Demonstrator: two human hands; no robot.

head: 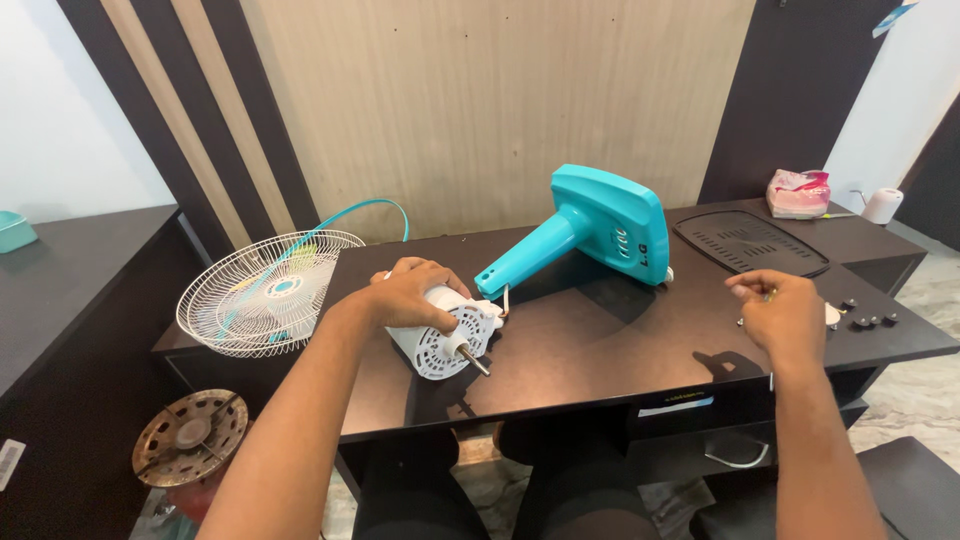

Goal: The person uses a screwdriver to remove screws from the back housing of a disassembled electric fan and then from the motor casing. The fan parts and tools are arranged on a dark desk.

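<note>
Fingers of the left hand (pixel 412 292) are wrapping over the top of the white fan motor (pixel 447 335), clamped on its housing. The motor is lying on its side on the dark table (pixel 590 345), a little left of the table's middle, and its metal shaft (pixel 473 360) is pointing toward 5 o'clock. At 1 o'clock from the motor, the turquoise fan stand (pixel 585 230) is resting tilted on the table, with its neck coming down to touch the motor's back end.

The right hand (pixel 785 310) is hovering at 3 o'clock from the motor, well apart from it, near the right edge of the table. Its fingertips are pinched together on something very small; I cannot tell what it is. Just beside this hand, at 3 o'clock, some small dark knobs (pixel 868 320) are lying on the table. At 12 o'clock from the hand, a black grille panel (pixel 750 243) is lying flat.

At 9 o'clock from the motor, the white wire fan guard (pixel 268 290) is leaning beyond the table's left end. At 7 o'clock, a round rusty metal disc (pixel 190 437) is sitting low, near the floor.
</note>
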